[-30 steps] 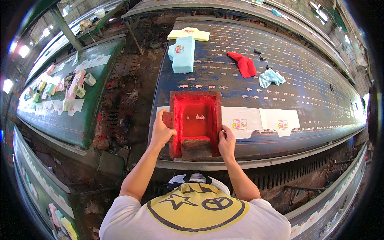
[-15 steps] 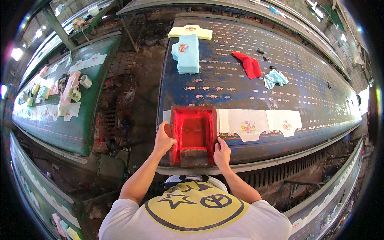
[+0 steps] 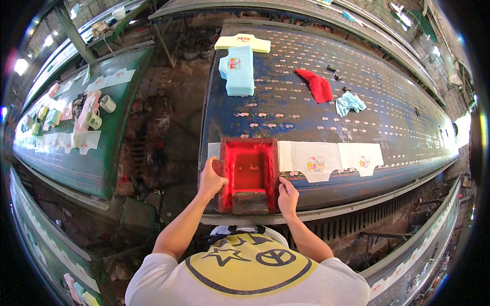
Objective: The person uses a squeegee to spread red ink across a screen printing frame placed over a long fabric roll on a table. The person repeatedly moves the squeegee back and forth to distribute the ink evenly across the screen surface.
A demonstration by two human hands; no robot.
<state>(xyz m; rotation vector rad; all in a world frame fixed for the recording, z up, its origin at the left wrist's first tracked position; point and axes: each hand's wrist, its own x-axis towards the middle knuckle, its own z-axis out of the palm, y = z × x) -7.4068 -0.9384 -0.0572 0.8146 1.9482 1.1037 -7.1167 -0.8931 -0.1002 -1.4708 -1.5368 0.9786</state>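
Observation:
A red-stained screen printing frame (image 3: 223,199) lies at the near edge of the long dark table, over a pale fabric piece whose left part shows beside it. Red ink coats its inside, and a dark brown block (image 3: 249,203) rests across its near end. My left hand (image 3: 211,181) is closed on the frame's left side, thumb toward the inside. Against the right side, my right hand (image 3: 288,196) has its fingers curled at the edge. To the right, two white fabric pieces (image 3: 326,148) with small printed cartoon figures lie flat side by side.
Stacks of light blue (image 3: 240,81) and yellow (image 3: 255,45) cut fabric stand at the table's far left. A red cloth (image 3: 317,86) and a crumpled blue cloth (image 3: 350,103) lie farther right. A green table (image 3: 109,153) with mugs (image 3: 107,104) stands across the aisle.
The frame sits slightly farther right and lower in view, its inner red surface showing brighter with pale marks. Both hands stay at its sides; my right hand has shifted slightly right.

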